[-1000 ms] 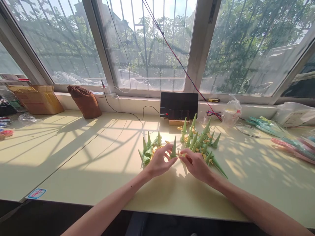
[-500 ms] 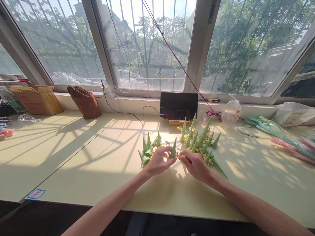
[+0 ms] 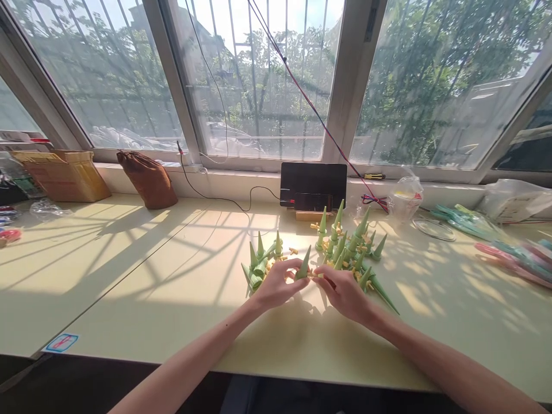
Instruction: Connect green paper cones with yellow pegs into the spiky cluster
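A green plastic cone (image 3: 304,264), tilted with its tip up and to the right, is gripped between the thumb and fingers of my left hand (image 3: 278,283). Close on its right, my right hand (image 3: 342,286) pinches a small yellow peg-like piece (image 3: 311,275) at the cone's base; its exact shape is partly hidden by fingertips. Left of my hands lies a group of green cones (image 3: 255,264) with small yellow pieces among them. Behind and beside my right hand stands a larger cluster of green cones (image 3: 360,231) with yellow pieces on them. One loose yellow piece (image 3: 294,250) lies beyond my left hand.
A dark tablet (image 3: 313,185) stands at the back on a small wooden stand. A brown drawstring bag (image 3: 149,183) and a cardboard box (image 3: 64,178) are at the back left. At the right lie a plastic-wrapped cup (image 3: 404,198) and bagged green and pink items (image 3: 513,259).
The cone in my left hand has tilted further to the right and sunk slightly. My right fingertips have shifted a little around the yellow piece; the groups of cones stay put.
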`<state>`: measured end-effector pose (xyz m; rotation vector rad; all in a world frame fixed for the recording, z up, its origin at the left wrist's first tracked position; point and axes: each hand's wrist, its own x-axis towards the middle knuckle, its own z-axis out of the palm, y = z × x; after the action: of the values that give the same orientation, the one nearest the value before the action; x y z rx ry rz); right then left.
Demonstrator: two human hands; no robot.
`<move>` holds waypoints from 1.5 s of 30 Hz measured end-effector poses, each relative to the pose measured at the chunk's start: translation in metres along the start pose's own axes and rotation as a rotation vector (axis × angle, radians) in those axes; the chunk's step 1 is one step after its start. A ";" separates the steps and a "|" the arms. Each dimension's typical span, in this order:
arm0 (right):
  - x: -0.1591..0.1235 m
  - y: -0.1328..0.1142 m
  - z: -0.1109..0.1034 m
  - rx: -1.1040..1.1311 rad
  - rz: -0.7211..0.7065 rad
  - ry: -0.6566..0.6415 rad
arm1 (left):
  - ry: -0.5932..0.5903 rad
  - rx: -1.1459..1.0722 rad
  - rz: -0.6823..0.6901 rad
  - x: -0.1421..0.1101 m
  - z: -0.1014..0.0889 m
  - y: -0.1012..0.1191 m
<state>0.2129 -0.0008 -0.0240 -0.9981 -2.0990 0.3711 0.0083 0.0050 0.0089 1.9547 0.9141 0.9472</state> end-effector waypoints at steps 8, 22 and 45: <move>-0.002 -0.005 -0.001 0.012 0.004 -0.036 | 0.023 -0.034 0.026 -0.004 0.002 -0.003; -0.012 -0.012 0.004 0.041 0.064 -0.167 | 0.059 -0.024 0.038 -0.016 0.009 -0.008; -0.011 -0.015 0.005 0.068 0.050 -0.042 | 0.038 -0.044 -0.093 -0.016 0.001 -0.006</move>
<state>0.2054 -0.0186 -0.0254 -1.0121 -2.0878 0.4898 0.0003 -0.0063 -0.0013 1.8469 0.9885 0.9458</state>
